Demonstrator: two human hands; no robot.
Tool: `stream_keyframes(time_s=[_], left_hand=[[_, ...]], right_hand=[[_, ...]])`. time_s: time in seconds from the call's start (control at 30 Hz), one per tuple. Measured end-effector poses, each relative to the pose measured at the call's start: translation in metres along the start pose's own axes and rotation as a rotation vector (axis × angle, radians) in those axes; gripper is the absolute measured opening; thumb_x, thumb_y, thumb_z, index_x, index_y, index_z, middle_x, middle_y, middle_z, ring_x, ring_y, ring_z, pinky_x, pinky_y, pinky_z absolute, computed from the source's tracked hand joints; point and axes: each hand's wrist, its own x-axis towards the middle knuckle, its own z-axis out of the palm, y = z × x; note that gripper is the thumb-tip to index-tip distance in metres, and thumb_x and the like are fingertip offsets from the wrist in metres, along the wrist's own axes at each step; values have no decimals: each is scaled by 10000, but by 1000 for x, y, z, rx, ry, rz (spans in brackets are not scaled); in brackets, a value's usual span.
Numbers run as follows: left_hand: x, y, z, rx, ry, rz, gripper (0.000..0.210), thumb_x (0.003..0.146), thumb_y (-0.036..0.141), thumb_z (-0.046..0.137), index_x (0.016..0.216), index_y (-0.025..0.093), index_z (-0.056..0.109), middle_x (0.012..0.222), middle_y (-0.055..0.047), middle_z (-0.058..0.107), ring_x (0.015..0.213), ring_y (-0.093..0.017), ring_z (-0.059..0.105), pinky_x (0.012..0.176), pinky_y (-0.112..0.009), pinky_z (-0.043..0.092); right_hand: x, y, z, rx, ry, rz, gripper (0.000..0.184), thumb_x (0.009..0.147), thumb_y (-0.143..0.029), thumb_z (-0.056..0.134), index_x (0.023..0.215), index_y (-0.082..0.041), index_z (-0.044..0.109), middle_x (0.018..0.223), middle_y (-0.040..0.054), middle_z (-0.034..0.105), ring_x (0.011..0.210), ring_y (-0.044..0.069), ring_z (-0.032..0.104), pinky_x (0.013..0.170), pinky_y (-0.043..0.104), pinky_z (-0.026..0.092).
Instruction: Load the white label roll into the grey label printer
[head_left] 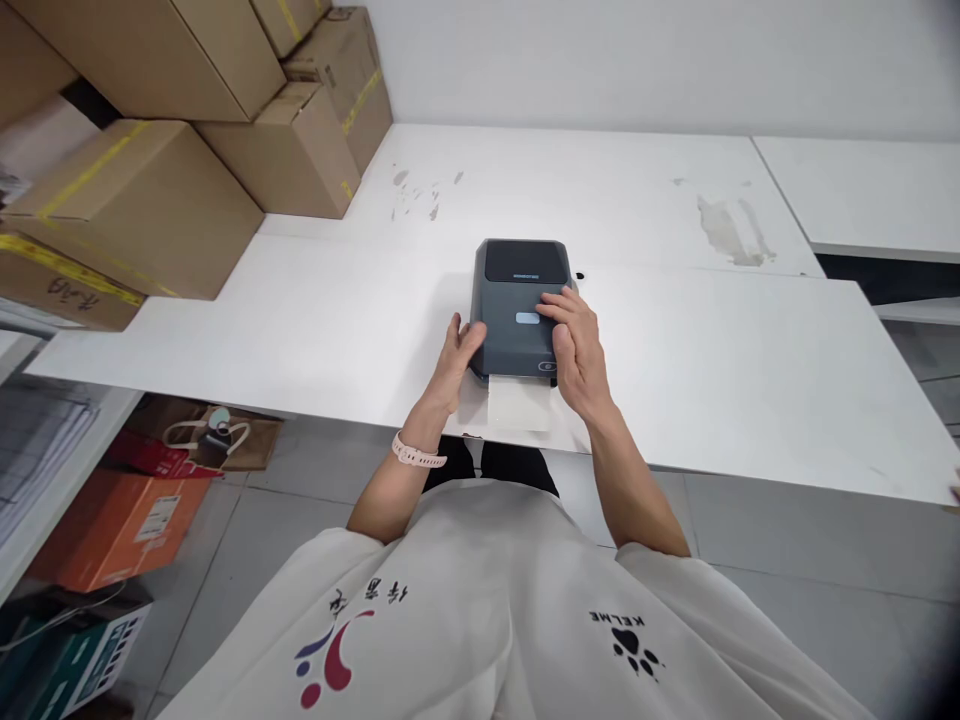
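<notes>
A dark grey desktop unit [517, 345] is sitting flat on the white table [720, 390], close to the near edge and between the two hands. A glossy black panel [525, 262] is occupying the far part of its top, and a small pale rectangular window [527, 318] is showing near the middle of the cover. A strip of white paper [519, 403] is projecting from the front of the unit toward the person. The left hand [455, 358] is bearing against the left side of the unit, its thumb lying at the upper edge and its fingers spreading loosely. The right hand [580, 350] is resting at the right side, its fingertips touching the cover beside the window (the amount of pressure cannot be told). The hands are standing apart, with the unit separating them, and neither is visibly closing around it. A pale pink wristband [418, 453] is encircling the left wrist. Taped cardboard boxes [142, 215] are standing in a stack at the far left of the table, and an orange box [120, 525] is resting below, left of the person.
</notes>
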Motion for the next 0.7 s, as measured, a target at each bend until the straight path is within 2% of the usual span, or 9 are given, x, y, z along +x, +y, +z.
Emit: stream_keyframes(time_s=[0.1,0.27,0.47,0.57,0.7], left_hand=[[-1,2,4,21,-6,-6,936,850,608,636,1613,345,161,1686,-32,306,1550,-291,305,1265,-458,287],[3,-7,-2,112,31,54,993,816,551,696,1614,280,172,1629,-126,399,1485,-361,407,1207,-518,369],[8,-25,-8,209,61,189,835,855,598,640,1553,275,316,1554,-159,486,1388,-354,522,1079,-503,498],[11,-21,-8,244,71,220,798,849,615,636,1519,279,362,1525,-156,516,1346,-344,557,1041,-485,520],[3,-16,-6,257,35,198,733,863,628,611,1477,287,400,1545,-131,488,1395,-314,502,1055,-436,501]], right_hand=[[-11,5,8,-36,41,1,393,1082,-389,274,1322,-293,571,1395,60,618,1471,254,428,1208,544,358],[-20,11,13,-80,38,17,376,1076,-370,282,1323,-306,559,1401,56,612,1481,256,418,1209,557,360],[-24,16,18,-85,42,58,387,1064,-341,269,1322,-318,556,1393,53,622,1489,262,410,1203,583,362],[-24,18,21,-73,81,61,384,1058,-327,271,1296,-319,573,1370,50,640,1479,261,423,1204,579,362],[-23,17,21,-72,77,73,372,1057,-343,278,1265,-317,586,1354,49,650,1470,261,436,1201,576,370]])
